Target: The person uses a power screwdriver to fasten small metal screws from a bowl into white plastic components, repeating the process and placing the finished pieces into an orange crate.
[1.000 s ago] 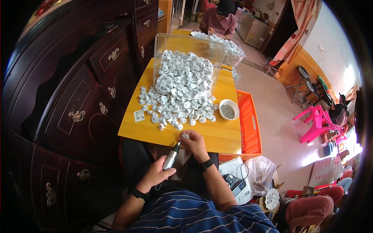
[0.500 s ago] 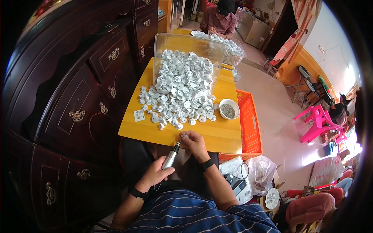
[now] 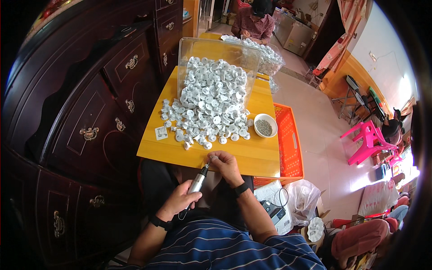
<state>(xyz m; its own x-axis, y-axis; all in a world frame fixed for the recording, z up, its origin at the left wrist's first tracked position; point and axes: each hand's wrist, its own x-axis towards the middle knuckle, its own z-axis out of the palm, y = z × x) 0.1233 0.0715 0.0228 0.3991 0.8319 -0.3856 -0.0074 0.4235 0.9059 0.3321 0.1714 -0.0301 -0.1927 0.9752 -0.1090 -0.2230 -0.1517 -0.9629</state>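
My left hand (image 3: 181,199) is wrapped round a silver and black electric screwdriver (image 3: 197,182), which points up and away at the front edge of the yellow table (image 3: 252,158). At its tip, my right hand (image 3: 226,168) pinches a small piece, mostly hidden by the fingers, so its kind cannot be made out. Beyond my hands, a heap of small white plastic parts (image 3: 213,101) spills out of a clear plastic bin (image 3: 219,40) lying on its side. To the right of the heap stands a white bowl (image 3: 257,129) with small grey metal pieces (image 3: 264,128), probably screws.
An orange crate (image 3: 294,168) stands against the table's right side. Dark wooden drawers (image 3: 81,112) rise close on my left. Another person (image 3: 254,22) sits at the far end beside a second bin of white parts (image 3: 270,56). A pink stool (image 3: 366,141) stands farther right.
Almost nothing differs. Both hands and the screwdriver stay at the table edge, with only a very slight shift.
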